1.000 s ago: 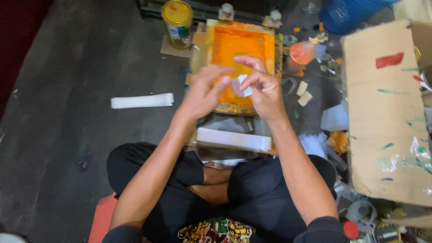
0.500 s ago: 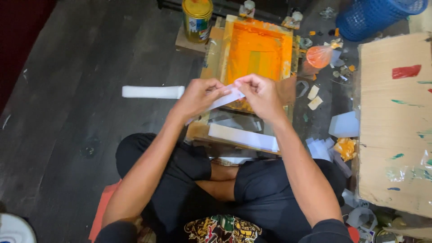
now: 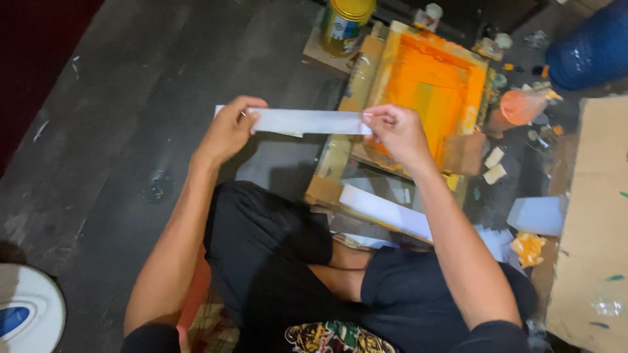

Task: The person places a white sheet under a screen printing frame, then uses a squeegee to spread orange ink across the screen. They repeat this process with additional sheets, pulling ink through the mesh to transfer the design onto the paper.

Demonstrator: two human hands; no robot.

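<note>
Here, a long white strip (image 3: 307, 121) is held level between both hands, stretched out above the dark floor (image 3: 118, 117). The left hand (image 3: 229, 131) is closed on the strip's left end, pinched between thumb and fingers; the right hand (image 3: 398, 134) is closed on its right end in the same way. The strip is kept clear of the floor, just left of and partly over the wooden frame (image 3: 366, 72).

The frame is laid flat in front of the crossed legs (image 3: 275, 242), and its screen (image 3: 435, 91) is covered in orange ink. A second white strip (image 3: 386, 212) is seen lying across the frame's near edge, close to the right forearm. A yellow tin (image 3: 345, 25) is stood beyond the frame's far left corner. A bag of orange ink (image 3: 521, 106) is placed just right of the frame, with small pale scraps (image 3: 494, 165) nearby. A blue basket (image 3: 592, 49) is set at the upper right, and a flat sheet of cardboard (image 3: 592, 222) is spread along the right side. A white block (image 3: 538, 214) and a crumpled orange rag (image 3: 527, 247) are found between frame and cardboard.
</note>
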